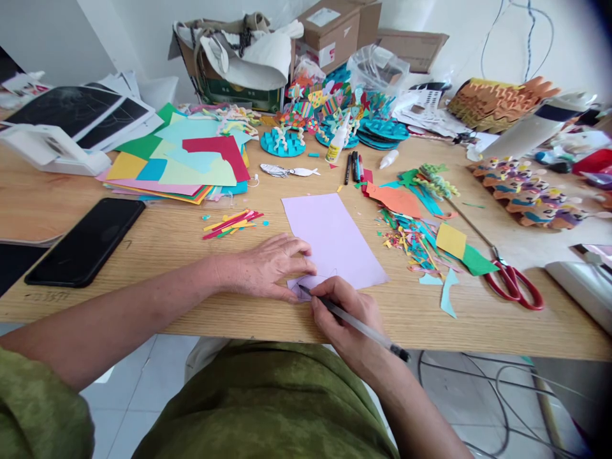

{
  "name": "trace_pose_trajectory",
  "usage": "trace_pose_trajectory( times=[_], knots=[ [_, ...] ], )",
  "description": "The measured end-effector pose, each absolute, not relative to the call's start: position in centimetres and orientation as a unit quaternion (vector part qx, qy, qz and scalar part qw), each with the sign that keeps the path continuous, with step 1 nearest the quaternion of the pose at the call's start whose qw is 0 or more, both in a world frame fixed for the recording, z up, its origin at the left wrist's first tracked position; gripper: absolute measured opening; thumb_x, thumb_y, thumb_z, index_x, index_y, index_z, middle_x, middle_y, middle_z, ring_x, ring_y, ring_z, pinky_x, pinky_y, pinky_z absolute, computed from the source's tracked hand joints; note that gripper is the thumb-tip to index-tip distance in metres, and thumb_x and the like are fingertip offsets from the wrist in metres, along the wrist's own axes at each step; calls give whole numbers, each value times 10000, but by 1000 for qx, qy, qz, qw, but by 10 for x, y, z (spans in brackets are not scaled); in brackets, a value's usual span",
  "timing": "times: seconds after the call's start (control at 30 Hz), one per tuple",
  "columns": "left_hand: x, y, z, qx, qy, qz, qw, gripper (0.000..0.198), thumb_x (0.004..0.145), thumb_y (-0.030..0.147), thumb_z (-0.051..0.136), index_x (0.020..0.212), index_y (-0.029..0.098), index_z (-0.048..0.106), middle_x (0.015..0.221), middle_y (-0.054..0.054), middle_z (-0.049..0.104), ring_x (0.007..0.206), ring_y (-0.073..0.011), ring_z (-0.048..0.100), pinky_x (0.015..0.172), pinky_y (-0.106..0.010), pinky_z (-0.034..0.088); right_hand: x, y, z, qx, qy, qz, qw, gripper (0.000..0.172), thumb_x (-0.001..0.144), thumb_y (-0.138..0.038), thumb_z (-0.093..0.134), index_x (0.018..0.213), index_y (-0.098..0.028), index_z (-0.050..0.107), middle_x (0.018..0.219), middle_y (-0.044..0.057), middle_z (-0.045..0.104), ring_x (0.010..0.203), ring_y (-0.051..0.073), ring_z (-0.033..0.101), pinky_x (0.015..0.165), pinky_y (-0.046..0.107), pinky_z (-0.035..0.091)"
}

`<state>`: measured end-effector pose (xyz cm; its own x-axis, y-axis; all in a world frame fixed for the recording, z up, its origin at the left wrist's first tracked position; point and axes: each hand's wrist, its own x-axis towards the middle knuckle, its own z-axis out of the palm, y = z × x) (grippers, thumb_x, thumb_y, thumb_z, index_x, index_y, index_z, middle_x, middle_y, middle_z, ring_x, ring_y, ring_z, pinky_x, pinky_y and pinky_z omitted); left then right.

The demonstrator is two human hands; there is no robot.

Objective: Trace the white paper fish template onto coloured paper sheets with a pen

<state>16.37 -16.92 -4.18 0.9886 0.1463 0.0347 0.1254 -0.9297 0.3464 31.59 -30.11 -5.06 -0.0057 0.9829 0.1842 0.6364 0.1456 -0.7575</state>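
A sheet of light purple paper (332, 233) lies on the wooden table in front of me. Thin pen lines form a pointed shape near its lower left corner. My left hand (272, 264) rests over the sheet's left edge, fingers stretched out and apart, holding nothing. Between the fingers and thumb of my right hand (351, 312) is a pen (356, 325) with a clear barrel. The pen's tip touches the paper among the drawn lines, close to my left thumb. My right hand hides part of the sheet's lower edge.
Paper strips (232, 223) lie left of the sheet, beyond them stacked coloured paper (191, 159) and a phone (86, 242). To the right are paper scraps (411, 239) and red-handled scissors (514, 280). Markers (354, 167) and a glue bottle (337, 141) stand or lie behind.
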Motion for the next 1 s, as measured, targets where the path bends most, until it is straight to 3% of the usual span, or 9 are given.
trace_pose_trajectory(
  times=[0.43,0.77,1.0],
  knots=[
    [164,-169,-39,981,76,5,180,413,793,402,565,1155,215,502,1233,-118,384,1160,-269,363,994,-423,287,320,-313,-46,-611,-664,248,352,67,747,-149,471,699,-194,482,491,-71,435,421,71,392,426,188,290],
    [163,-167,-42,981,65,22,184,413,796,437,546,1146,223,498,1211,-116,408,1134,-266,384,983,-427,301,316,-301,-52,-611,-657,252,363,38,790,-179,483,790,-198,517,607,-29,589,486,89,501,468,194,357],
    [164,-167,-42,980,67,18,186,417,804,423,545,1155,201,505,1206,-124,405,1135,-260,381,990,-405,295,316,-301,-51,-607,-664,246,361,42,788,-174,479,768,-196,508,592,-37,566,480,84,488,463,191,343]
  ],
)
